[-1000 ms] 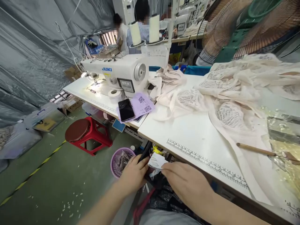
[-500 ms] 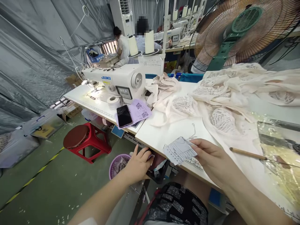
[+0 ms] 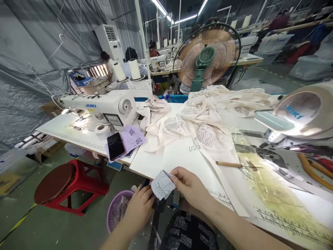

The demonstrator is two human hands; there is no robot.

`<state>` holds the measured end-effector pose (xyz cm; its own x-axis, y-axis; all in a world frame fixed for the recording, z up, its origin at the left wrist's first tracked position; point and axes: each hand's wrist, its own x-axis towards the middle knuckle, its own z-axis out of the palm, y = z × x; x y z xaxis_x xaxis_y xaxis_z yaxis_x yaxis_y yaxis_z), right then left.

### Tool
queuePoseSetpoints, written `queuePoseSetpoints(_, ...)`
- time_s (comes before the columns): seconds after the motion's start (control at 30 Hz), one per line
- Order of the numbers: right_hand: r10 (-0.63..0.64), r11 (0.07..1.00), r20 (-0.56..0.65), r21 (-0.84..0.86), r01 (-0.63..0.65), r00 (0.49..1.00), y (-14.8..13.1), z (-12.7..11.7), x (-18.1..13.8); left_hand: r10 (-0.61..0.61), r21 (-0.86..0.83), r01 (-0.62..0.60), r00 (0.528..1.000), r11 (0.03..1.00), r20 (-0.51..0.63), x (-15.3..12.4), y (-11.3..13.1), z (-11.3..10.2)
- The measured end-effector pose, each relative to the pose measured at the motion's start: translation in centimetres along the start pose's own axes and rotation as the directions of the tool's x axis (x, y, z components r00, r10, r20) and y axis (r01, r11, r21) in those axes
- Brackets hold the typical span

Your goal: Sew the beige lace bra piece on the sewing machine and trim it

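Note:
My right hand [image 3: 189, 187] pinches a small folded paper slip [image 3: 163, 185] with printed lines, held just off the front edge of the white table [image 3: 177, 161]. Close by on the left, below that edge, is my left hand [image 3: 140, 206]. Its fingers are curled together beside a dark part under the tabletop, and what they grip is hidden. A black phone [image 3: 116, 146] lies on purple sheets with QR codes [image 3: 132, 136], near a white tape roll [image 3: 102, 131]. Beyond my right hand, pale fabric pieces with lace [image 3: 174, 126] are spread over the table.
A white sewing machine [image 3: 104, 107] stands at left; another machine [image 3: 307, 107] is at right. A wooden-handled tool [image 3: 229, 164] lies near yellowish plastic [image 3: 262, 184]. On the floor are a red stool [image 3: 85, 189] and a purple basket [image 3: 110, 211]. A large fan [image 3: 206, 57] stands behind.
My view has swung right and up. My right hand has brought the paper slip leftward off the tabletop, close to my left hand. My left hand's fingers, spread before, are now curled.

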<state>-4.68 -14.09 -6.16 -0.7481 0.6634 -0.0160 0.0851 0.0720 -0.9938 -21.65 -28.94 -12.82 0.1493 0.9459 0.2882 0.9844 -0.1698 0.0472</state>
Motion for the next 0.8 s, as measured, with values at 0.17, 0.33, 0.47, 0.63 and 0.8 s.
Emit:
queuePoseSetpoints(0.17, -0.585, 0.724, -0.057, -0.487, 0.489, 0.809, -0.5, -1.4, -0.8, -0.011, -0.038, 0.004, 0.981, 0.999, -0.195, -0.4, 0.8, -2.4)
queuePoseSetpoints(0.33, -0.821, 0.365, 0.095, -0.672, 0.644, 0.564, -0.1, 0.0, -1.4, -0.200, -0.226, 0.125, 0.917, 0.966, -0.344, 1.1, 3.4, -4.0)
queuePoseSetpoints(0.47, -0.828, 0.316, 0.157, -0.663, 0.679, 0.539, -0.1, 1.9, -1.6, -0.367, -0.492, 0.206, 0.894, 0.846, -0.258, 3.1, 5.0, -3.6)
queuePoseSetpoints(0.63, -0.684, 0.443, 0.316, -0.537, 0.718, 0.658, -0.8, 1.2, -1.4, -0.556, -0.786, 0.255, 0.821, 0.563, -0.131, 3.1, 4.2, -3.1)
queuePoseSetpoints(0.8, -0.339, 0.459, 0.067, -0.859, 0.227, 0.938, -2.0, -4.2, 2.1, -0.625, -0.786, 0.319, 0.773, 0.530, -0.107, 1.4, 1.7, -2.9)
